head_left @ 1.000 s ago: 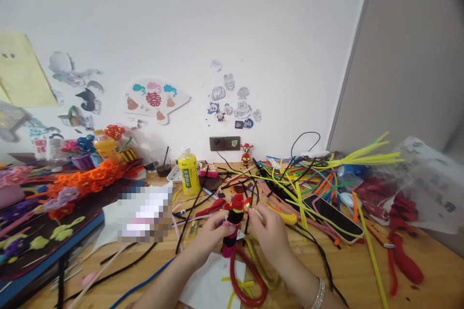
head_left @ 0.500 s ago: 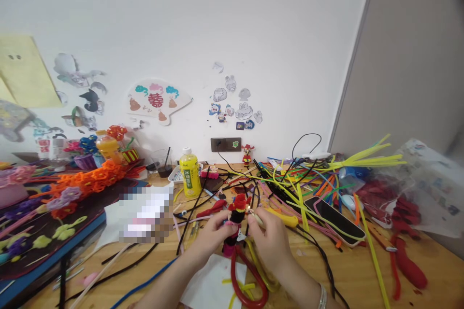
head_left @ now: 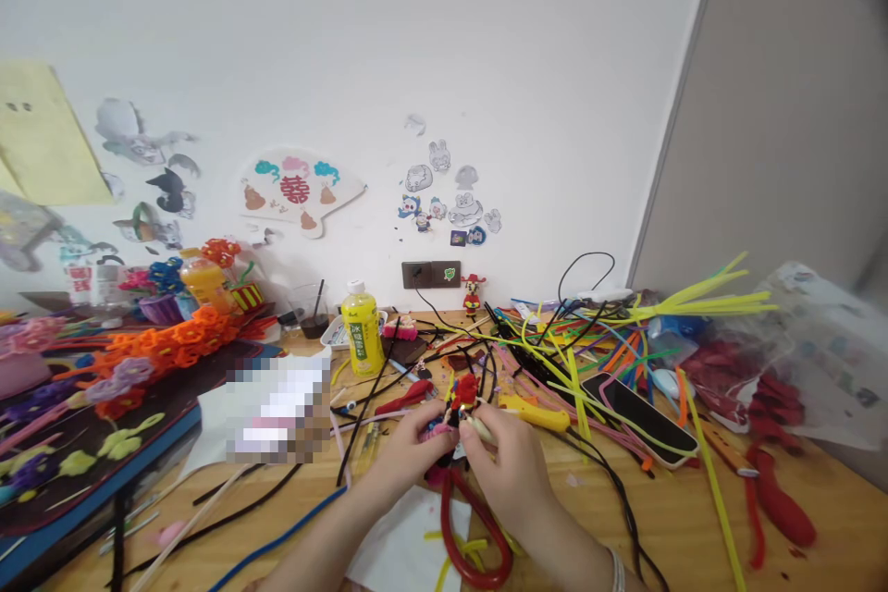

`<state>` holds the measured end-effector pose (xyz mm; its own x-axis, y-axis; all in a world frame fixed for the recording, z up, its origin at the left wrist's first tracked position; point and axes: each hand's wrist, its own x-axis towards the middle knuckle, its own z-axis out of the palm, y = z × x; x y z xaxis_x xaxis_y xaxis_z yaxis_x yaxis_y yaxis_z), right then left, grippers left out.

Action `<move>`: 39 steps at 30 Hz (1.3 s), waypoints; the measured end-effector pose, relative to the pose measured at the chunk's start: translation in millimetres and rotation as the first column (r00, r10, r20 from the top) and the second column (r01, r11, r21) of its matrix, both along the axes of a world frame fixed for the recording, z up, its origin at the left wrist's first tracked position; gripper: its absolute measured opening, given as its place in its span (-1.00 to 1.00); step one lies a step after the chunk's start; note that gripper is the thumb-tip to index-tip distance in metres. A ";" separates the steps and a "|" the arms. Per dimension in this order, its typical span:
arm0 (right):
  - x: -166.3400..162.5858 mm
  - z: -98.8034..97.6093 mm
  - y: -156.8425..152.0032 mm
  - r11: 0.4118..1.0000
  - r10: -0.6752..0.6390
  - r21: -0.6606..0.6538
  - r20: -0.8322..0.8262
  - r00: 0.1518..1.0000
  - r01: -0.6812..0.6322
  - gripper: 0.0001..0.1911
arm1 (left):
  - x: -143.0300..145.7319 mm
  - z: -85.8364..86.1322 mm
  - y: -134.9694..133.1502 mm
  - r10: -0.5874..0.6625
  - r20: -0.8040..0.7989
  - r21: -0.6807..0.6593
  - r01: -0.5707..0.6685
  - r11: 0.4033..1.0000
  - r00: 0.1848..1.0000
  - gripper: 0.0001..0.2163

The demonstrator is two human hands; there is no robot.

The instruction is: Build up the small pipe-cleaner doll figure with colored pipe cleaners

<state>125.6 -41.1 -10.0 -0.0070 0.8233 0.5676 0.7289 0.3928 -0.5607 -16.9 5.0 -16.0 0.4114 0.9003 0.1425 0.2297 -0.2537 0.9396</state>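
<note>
My left hand (head_left: 423,439) is closed around a small fuzzy doll (head_left: 463,390) with a red top and dark body; the fingers hide much of it. Close against it, my right hand (head_left: 510,453) pinches a small pale object (head_left: 480,430) with a bright, flame-like point at its tip. Whether it is a lighter I cannot tell. Below the hands lies a red loop handle (head_left: 505,548) of a tool, over a white sheet (head_left: 395,536) with yellow fuzzy pieces (head_left: 472,555).
A yellow drink bottle (head_left: 362,333) stands behind my hands. Coloured pipe cleaners (head_left: 708,301), a phone (head_left: 638,416) and a yellow-handled corded tool (head_left: 541,413) lie to the right. Orange fuzzy flowers (head_left: 166,342) fill the left side. A small red figure (head_left: 473,294) stands by the wall.
My right hand has moved left and slightly down, bringing the pale object up against the doll. The doll is tilted and more hidden by my fingers now.
</note>
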 end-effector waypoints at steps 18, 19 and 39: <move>-1.9 -1.4 0.5 1.000 -0.013 -0.002 0.031 0.999 0.013 -0.70 | 1.4 3.1 -3.3 0.043 -0.020 0.031 -0.042 0.999 0.999 -0.85; -2.0 -1.4 0.4 1.000 -0.016 -0.003 0.032 0.999 0.016 -0.69 | 1.3 2.9 -3.1 0.038 -0.018 0.038 -0.037 0.999 0.999 -0.85; 0.2 -0.1 -1.6 0.998 0.058 0.009 -0.135 0.989 -0.058 -0.69 | 1.3 3.7 -1.4 0.052 -0.062 0.123 -0.044 0.991 0.997 -0.88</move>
